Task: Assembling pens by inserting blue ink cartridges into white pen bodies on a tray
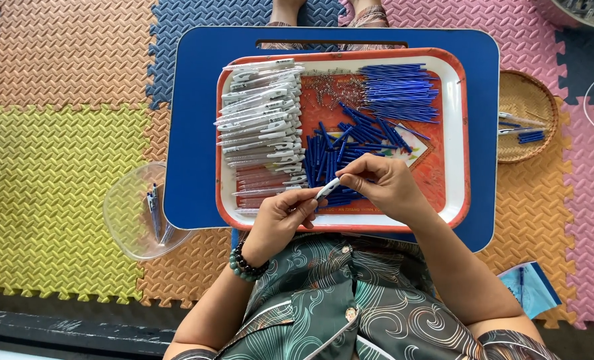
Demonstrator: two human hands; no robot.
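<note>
On the foam floor mats at nine o'clock sits a clear plastic bowl [134, 213] with a few finished pens lying in it, just beside the left edge of the blue lap bench [190, 133]. On the bench rests an orange-rimmed tray [454, 133]; its left part carries a stack of white pen barrels [260, 110], its middle a scatter of small metal springs [327, 87] and a heap of blue pen pieces [340, 150], and at one o'clock lies a neat bundle of blue refills [397, 90]. Over the tray's near edge, at six o'clock, the left hand [280, 220] has its grip closed on the lower end of a white pen barrel [328, 189]. The barrel's long axis slants up toward one o'clock, so its free tip points at the right hand [384, 183], which pinches that upper end with thumb and fingertips closed. Both hands touch the barrel; the right is nearer the blue pieces. At three o'clock, off the bench, a woven basket [527, 107] holds a few more pen parts.
</note>
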